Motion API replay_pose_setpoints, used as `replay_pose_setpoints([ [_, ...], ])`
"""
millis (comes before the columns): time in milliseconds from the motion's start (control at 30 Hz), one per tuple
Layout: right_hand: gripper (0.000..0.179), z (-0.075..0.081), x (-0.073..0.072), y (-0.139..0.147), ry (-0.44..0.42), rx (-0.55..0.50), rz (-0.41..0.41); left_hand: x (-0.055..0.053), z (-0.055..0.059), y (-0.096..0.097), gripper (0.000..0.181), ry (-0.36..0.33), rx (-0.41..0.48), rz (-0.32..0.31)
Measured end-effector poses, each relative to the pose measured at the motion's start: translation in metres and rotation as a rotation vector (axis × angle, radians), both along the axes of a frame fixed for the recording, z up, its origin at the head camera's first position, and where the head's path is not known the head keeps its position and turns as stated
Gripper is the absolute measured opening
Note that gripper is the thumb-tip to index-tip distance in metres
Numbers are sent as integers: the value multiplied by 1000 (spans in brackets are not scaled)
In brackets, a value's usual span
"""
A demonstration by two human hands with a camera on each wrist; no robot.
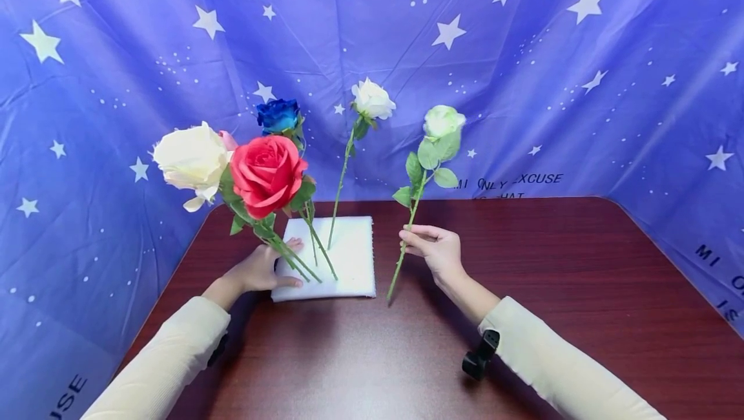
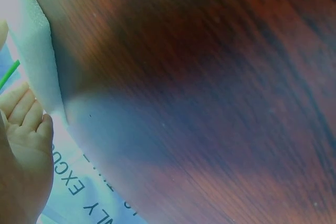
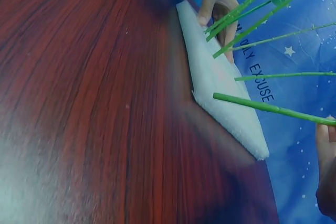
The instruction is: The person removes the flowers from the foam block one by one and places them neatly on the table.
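My right hand (image 1: 433, 251) pinches the stem of a pale green-white rose (image 1: 444, 123) between thumb and fingers. The rose tilts, bloom up, its stem's lower end (image 1: 390, 300) just right of a white foam block (image 1: 354, 265). At the block's left side rests my left hand (image 1: 261, 268), thumb and fingers spread apart on it. Stems stand in the foam: a red rose (image 1: 268, 174), a cream rose (image 1: 192, 156), a blue rose (image 1: 278, 116) and a white rose (image 1: 373, 98). A pink bloom (image 1: 228, 141) is mostly hidden behind the cream one.
The block lies on a dark red-brown wooden table (image 1: 552, 265). Purple-blue curtains (image 1: 523, 71) with stars and lettering surround its back and sides. A black wrist camera (image 1: 481, 355) hangs by the right sleeve (image 1: 535, 342). Large blooms lean over the left forearm's side.
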State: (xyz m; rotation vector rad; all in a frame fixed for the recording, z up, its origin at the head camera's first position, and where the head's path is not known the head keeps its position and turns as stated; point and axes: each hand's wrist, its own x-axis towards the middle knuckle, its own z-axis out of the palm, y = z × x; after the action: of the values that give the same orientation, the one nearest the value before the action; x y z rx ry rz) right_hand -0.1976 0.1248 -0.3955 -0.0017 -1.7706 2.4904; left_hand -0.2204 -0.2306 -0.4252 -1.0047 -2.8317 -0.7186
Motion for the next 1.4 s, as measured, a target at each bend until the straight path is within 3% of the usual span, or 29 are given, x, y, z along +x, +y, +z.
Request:
replay_pose_setpoints([
  [133,19,0,1,8,-35,35,33,-1,1,0,74,1,2,-3],
  [467,47,0,4,30,-151,126,273,2,0,0,76,-31,-10,17],
  [767,53,9,8,45,-200,197,449,1,1,1,76,-42,1,10],
  [1200,50,12,7,76,-232,338,552,-4,-4,2,76,-11,36,0],
  [1400,46,4,8,86,-228,335,559,-2,-2,0,76,-16,31,5],
])
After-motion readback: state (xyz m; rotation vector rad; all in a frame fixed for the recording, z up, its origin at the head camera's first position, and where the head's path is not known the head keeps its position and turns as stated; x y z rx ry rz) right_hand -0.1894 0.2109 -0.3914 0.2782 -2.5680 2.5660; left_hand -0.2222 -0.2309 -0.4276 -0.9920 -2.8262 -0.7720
